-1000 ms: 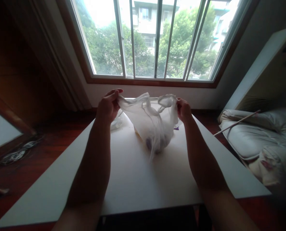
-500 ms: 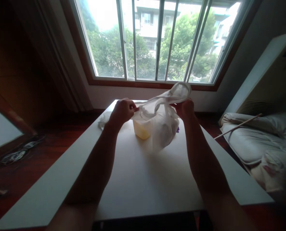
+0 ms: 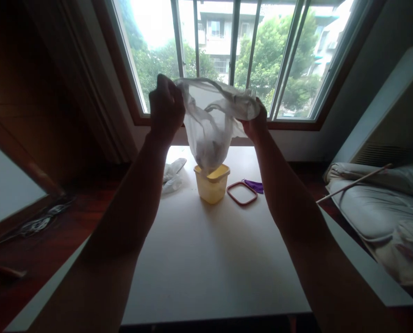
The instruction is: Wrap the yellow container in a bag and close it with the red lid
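My left hand (image 3: 166, 110) and my right hand (image 3: 255, 124) are both closed on the top edges of a thin clear plastic bag (image 3: 209, 125), held up in front of the window. The bag hangs down with something dark inside, and its bottom touches the rim of an open yellow container (image 3: 212, 186) standing on the white table (image 3: 206, 259). A red-rimmed lid (image 3: 241, 193) lies flat just right of the container, with a small purple thing (image 3: 255, 186) behind it.
A crumpled clear plastic piece (image 3: 172, 176) lies on the table left of the container. A padded cushion with a thin stick (image 3: 369, 194) is on the right. Dark wooden floor surrounds the table, and a wide window (image 3: 227, 55) is behind it.
Both hands have lifted the bag from the table up to window height. The bag now hangs over the yellow container, and the lid and purple thing have come into view.
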`<action>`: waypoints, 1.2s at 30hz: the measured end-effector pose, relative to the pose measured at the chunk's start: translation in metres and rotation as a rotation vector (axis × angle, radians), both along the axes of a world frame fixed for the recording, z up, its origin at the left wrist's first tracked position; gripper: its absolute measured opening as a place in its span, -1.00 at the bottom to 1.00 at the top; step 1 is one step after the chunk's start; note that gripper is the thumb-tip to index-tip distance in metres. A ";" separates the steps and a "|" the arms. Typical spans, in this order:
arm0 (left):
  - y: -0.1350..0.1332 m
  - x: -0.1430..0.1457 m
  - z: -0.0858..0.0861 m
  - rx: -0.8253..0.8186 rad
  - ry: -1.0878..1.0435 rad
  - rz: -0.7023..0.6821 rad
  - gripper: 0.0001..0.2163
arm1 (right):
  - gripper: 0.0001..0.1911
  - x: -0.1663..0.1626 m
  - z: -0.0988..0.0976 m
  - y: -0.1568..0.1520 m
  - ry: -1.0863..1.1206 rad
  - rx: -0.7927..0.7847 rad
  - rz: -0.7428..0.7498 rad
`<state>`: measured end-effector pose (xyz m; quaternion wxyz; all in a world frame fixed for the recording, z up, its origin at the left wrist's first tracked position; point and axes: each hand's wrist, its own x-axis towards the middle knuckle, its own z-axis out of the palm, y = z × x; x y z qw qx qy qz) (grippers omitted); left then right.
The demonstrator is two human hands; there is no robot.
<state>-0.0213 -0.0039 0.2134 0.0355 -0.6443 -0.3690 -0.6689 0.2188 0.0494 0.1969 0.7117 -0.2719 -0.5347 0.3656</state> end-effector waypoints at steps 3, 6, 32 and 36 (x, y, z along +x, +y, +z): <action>0.003 0.003 -0.034 -0.128 0.053 -0.025 -0.87 | -0.73 0.001 -0.041 -0.001 -0.019 -0.152 -0.002; 0.001 0.010 -0.062 -0.187 0.120 -0.008 -0.88 | -0.70 0.001 -0.078 -0.008 -0.172 -0.244 0.071; -0.045 0.032 -0.097 -0.269 0.784 -0.072 -0.73 | -0.75 0.014 -0.099 -0.090 -0.841 0.589 -0.490; -0.015 0.036 -0.117 -0.414 0.852 0.083 -0.72 | -0.68 -0.006 -0.104 -0.095 -1.330 0.510 -0.327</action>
